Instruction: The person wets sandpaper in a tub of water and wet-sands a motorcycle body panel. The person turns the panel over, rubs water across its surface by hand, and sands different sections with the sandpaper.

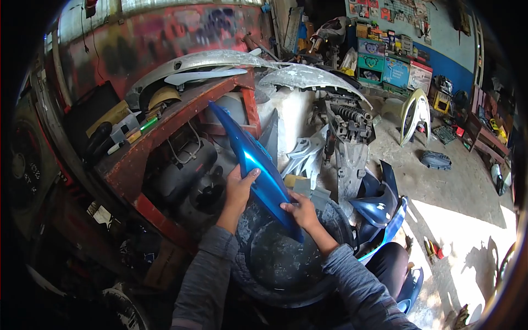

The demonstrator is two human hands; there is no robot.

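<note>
A long, glossy blue motorcycle fairing panel point(254, 160) slants across the middle of the view, its narrow tip pointing up and left. My left hand point(240, 190) grips its left edge near the middle, thumb on the shiny face. Lower down, my right hand point(301, 211) is closed on the right edge, thumb on top, other fingers partly hidden behind. Beneath the panel stands a round black tub point(258, 283) with dark, greyish water inside. The panel's lower end hangs over the tub.
A red workbench point(132, 165) with tools and grey panels stands at left. An air compressor point(184, 165) sits under it. Blue fairing parts point(379, 203) lie right of the tub, near a motorcycle frame point(349, 143). A cream panel point(416, 118) stands on the concrete floor.
</note>
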